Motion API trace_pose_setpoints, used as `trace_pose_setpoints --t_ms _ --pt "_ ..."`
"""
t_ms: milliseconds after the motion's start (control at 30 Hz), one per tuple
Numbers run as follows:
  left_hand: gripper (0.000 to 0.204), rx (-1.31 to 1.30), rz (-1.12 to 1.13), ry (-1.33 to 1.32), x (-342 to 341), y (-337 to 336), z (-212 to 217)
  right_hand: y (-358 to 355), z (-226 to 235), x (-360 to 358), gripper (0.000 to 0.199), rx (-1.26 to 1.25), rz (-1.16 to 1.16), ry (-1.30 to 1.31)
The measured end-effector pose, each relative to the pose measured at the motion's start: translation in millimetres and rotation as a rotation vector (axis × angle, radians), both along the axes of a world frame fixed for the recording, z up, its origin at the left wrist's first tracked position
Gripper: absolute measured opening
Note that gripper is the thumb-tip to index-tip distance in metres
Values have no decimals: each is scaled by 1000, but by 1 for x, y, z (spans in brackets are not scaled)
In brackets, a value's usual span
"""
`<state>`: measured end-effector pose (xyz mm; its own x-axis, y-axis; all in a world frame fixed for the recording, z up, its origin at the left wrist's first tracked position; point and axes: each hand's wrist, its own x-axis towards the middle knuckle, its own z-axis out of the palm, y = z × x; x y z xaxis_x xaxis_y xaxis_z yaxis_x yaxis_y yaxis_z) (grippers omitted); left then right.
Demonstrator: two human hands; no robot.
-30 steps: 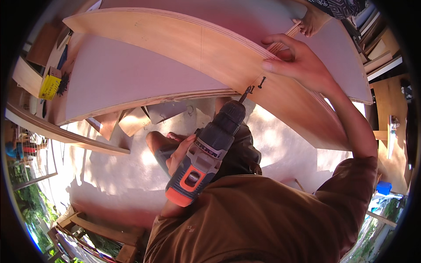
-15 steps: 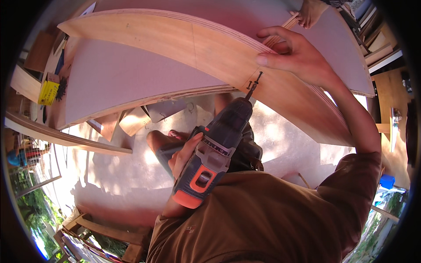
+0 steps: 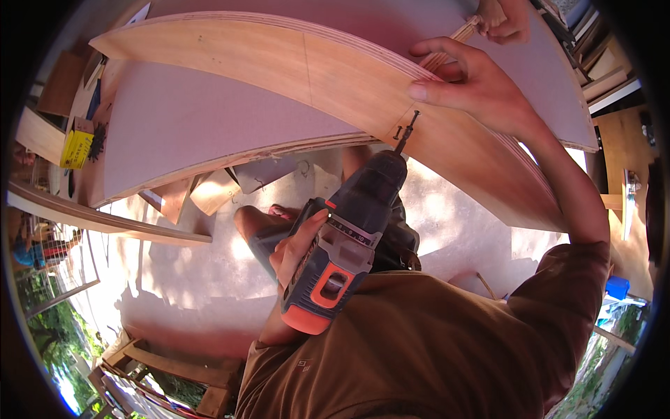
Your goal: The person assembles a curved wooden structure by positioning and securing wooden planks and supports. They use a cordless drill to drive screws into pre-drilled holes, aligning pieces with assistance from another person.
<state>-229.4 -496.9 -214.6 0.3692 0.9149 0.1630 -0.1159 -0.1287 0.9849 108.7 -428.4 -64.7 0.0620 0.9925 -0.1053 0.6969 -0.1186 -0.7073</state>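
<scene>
My left hand (image 3: 301,241) is closed round the grip of a black and orange cordless drill (image 3: 340,241). Its bit (image 3: 403,144) points up at the face of a long curved plywood piece (image 3: 262,64) standing on edge. Dark screws (image 3: 398,131) show at the wood beside the bit; whether the bit sits in a screw head I cannot make out. My right hand (image 3: 481,87) grips the plywood's upper edge, thumb on the near face and fingers over the far side. Just beyond it, another person's hand (image 3: 506,21) holds a narrow plywood strip (image 3: 453,45).
A large pale panel (image 3: 209,115) lies beneath the curved piece. A yellow screw box (image 3: 77,145) with loose screws (image 3: 98,140) stands at the left. Wood offcuts (image 3: 215,193) lie on the concrete floor, and a wooden beam (image 3: 125,227) crosses at the left.
The drill has shifted slightly to the right, its bit still at the screws. The other person's hand has changed its hold on the strip. My right hand stays nearly where it was.
</scene>
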Motion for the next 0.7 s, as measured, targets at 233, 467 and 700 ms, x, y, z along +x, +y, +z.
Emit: trace_pose_setpoints --t_ms 233,467,700 --pt "67 382 107 201 2 -4 -1 1 -3 1 72 -13 -22 -42" --pt "82 573 130 513 -1 -7 0 1 -1 -2 72 -27 -21 24" --pt "74 462 97 218 8 -4 3 1 -2 -1 73 5 9 46"
